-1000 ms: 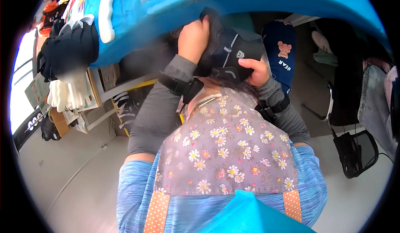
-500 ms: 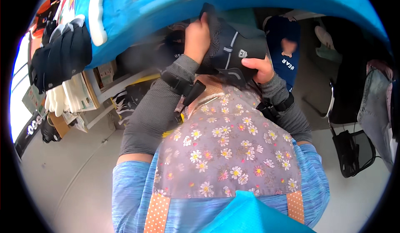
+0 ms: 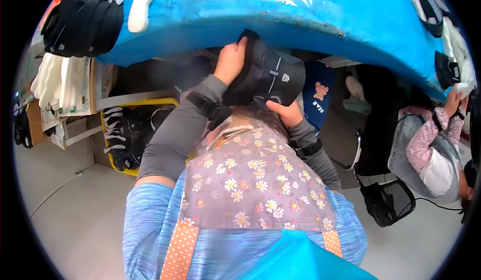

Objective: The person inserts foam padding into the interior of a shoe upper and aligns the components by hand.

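Below the table edge, in front of my apron, I hold a black fabric shoe upper (image 3: 280, 74) with a ribbed collar, a thin grey stripe and a small pale badge. My left hand (image 3: 230, 63) grips its raised collar edge at the left, thumb up. My right hand (image 3: 287, 112) pinches its lower edge, with the thumb on top; its other fingers are hidden behind the fabric. The blue-covered table (image 3: 210, 34) is just beyond both hands. Behind the upper, a dark blue cloth (image 3: 316, 92) with a bear picture hangs down.
At left, several black uppers (image 3: 85, 27) are stacked above white foot-shaped pieces (image 3: 62, 82); another white piece (image 3: 144, 4) lies on the table. A yellow crate (image 3: 131, 172) holds more black uppers. At right sit another person (image 3: 433, 165) and a black bag (image 3: 388, 202).
The view has shifted, bringing more of the table, the yellow crate and the other person into sight. Both hands still hold the shoe upper, which now looks rounder and turned slightly.
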{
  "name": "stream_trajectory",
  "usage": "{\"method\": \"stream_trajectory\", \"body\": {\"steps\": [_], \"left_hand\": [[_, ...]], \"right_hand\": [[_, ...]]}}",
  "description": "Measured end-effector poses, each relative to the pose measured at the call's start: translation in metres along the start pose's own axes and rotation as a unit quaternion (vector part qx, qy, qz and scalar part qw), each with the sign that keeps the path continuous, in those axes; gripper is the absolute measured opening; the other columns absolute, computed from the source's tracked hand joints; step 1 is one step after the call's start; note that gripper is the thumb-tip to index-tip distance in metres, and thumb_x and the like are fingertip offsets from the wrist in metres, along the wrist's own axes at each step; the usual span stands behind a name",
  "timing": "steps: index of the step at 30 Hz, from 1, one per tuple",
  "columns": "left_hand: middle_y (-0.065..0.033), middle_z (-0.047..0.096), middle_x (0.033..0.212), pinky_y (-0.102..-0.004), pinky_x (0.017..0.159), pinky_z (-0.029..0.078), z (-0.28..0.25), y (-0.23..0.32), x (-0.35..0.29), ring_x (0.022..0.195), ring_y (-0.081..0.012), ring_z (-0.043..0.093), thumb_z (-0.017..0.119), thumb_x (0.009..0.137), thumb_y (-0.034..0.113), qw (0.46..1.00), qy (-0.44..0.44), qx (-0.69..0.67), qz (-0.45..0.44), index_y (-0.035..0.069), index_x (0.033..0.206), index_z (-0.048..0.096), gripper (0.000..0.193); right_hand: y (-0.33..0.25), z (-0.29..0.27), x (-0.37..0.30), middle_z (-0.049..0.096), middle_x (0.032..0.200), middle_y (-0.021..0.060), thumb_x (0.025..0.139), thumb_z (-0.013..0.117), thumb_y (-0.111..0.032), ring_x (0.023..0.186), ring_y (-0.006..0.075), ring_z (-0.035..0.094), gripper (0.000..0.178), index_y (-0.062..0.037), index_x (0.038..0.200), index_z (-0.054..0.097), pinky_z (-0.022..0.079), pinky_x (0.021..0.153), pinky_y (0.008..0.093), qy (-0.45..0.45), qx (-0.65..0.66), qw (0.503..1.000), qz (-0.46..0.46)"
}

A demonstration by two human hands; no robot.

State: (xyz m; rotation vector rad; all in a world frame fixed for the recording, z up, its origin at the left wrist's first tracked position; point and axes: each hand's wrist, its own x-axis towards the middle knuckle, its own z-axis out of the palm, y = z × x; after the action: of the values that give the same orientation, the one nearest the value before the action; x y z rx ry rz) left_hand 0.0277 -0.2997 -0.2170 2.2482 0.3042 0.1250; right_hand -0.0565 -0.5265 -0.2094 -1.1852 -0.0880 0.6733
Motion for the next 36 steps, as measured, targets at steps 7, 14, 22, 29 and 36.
{"method": "stream_trajectory", "body": {"steps": [7,14,22,29,36], "left_hand": [[-0.0261,0.062,0.073,-0.0472,0.064,0.049,-0.059,0.032,0.007,0.074,-0.043,0.062,0.048,0.1,0.033,0.977,0.043,0.126,0.168,-0.005,0.088,0.067,0.044],[-0.0061,0.071,0.099,-0.028,0.078,0.051,-0.096,0.021,-0.016,0.088,-0.0152,0.067,0.04,0.102,0.05,0.924,-0.246,-0.253,-0.145,-0.001,0.105,0.067,0.058],[-0.009,0.056,0.135,-0.0355,0.103,0.043,-0.098,-0.012,-0.126,0.123,-0.0204,0.053,0.046,0.098,0.053,0.613,-0.298,-0.682,-0.266,0.005,0.138,0.048,0.062],[-0.0079,0.065,0.11,-0.0312,0.087,0.046,-0.081,-0.016,-0.134,0.1,-0.0152,0.058,0.066,0.093,0.028,0.926,-0.225,-0.303,-0.018,-0.001,0.123,0.057,0.042],[-0.0231,0.066,0.088,-0.0384,0.068,0.049,-0.114,0.082,-0.077,0.08,-0.038,0.063,0.056,0.098,0.023,0.987,-0.033,-0.075,0.139,-0.003,0.107,0.061,0.028]], "right_hand": [[0.006,-0.008,0.0,0.061,0.113,0.0031,0.084,0.071,-0.009,0.103,0.0138,0.056,0.042,-0.0019,0.122,0.057,0.044,0.091,0.028,0.019,0.001,0.998,-0.054],[0.023,-0.023,0.001,0.061,0.112,0.0036,0.082,0.071,-0.002,0.101,0.0141,0.057,0.042,-0.0029,0.121,0.055,0.046,0.089,0.0289,0.031,0.056,0.997,-0.035],[0.023,-0.025,0.002,0.06,0.116,0.0062,0.082,0.068,-0.001,0.106,0.0184,0.057,0.046,-0.0013,0.125,0.053,0.045,0.094,0.0329,0.018,0.026,0.999,-0.034],[0.026,-0.025,0.01,0.056,0.13,0.0127,0.085,0.062,0.001,0.12,0.0269,0.054,0.051,0.0018,0.134,0.047,0.04,0.105,0.0408,0.012,0.059,0.998,-0.027],[-0.014,0.001,-0.012,0.055,0.131,0.0162,0.086,0.058,-0.002,0.122,0.0322,0.054,0.051,0.0012,0.135,0.045,0.04,0.106,0.0466,-0.006,0.097,0.991,-0.09]]}}
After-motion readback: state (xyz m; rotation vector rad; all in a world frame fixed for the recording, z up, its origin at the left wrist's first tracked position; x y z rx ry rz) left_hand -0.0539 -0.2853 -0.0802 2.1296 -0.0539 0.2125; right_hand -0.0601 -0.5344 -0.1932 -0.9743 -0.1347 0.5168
